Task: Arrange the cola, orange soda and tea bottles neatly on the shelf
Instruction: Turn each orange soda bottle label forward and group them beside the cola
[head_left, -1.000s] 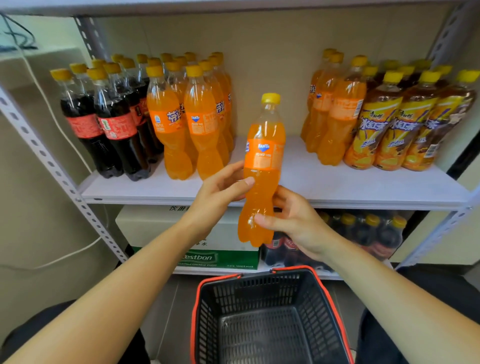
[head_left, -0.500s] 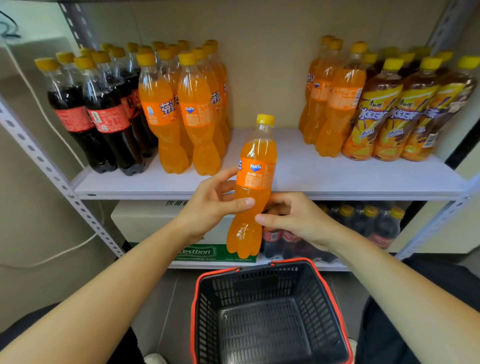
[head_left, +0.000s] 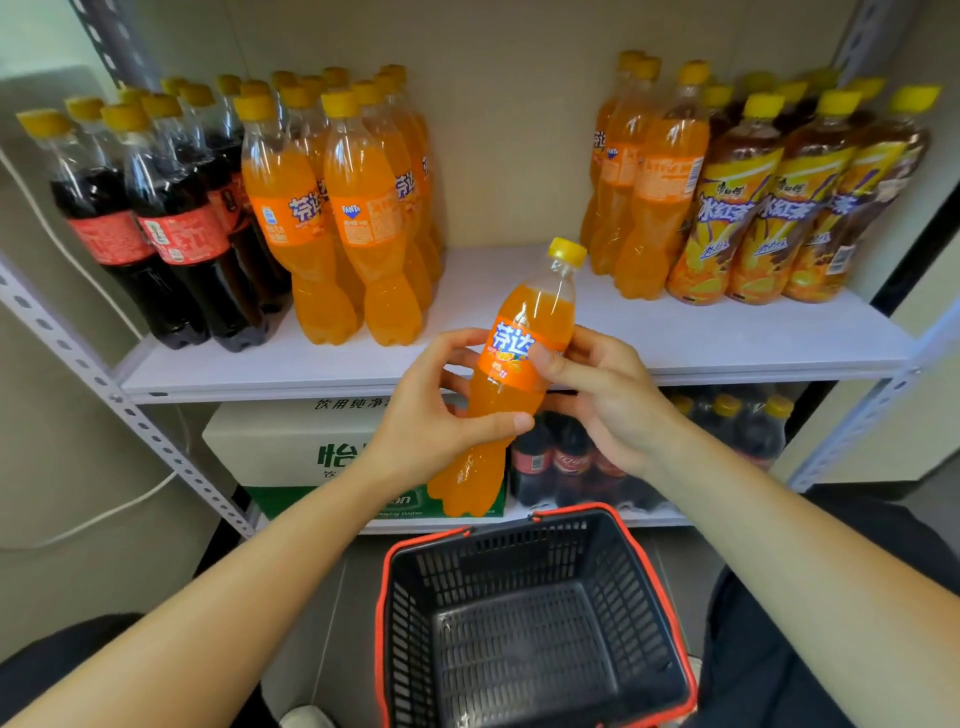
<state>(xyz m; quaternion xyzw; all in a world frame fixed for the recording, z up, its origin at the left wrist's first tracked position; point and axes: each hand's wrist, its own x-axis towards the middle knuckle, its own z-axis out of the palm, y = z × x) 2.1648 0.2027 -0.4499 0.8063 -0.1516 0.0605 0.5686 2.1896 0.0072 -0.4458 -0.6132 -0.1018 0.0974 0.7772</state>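
Note:
I hold an orange soda bottle (head_left: 519, 374) with a yellow cap in front of the white shelf (head_left: 519, 353), tilted with its cap to the upper right. My left hand (head_left: 431, 415) grips its lower body and my right hand (head_left: 597, 395) grips it at the label. On the shelf, cola bottles (head_left: 156, 234) stand at the left, an orange soda group (head_left: 353, 223) beside them, a second orange soda group (head_left: 644, 176) right of the gap, and tea bottles (head_left: 779, 208) at the far right.
A black shopping basket (head_left: 530, 623) with a red rim sits below my hands. The lower shelf holds a white and green water carton (head_left: 291, 447) and more cola bottles (head_left: 571, 462). Grey perforated uprights (head_left: 104, 384) frame the shelf.
The bottle has come lower and tilted to the right, and its label has turned to show a different face. My right hand moved up from the bottle's lower part to the label.

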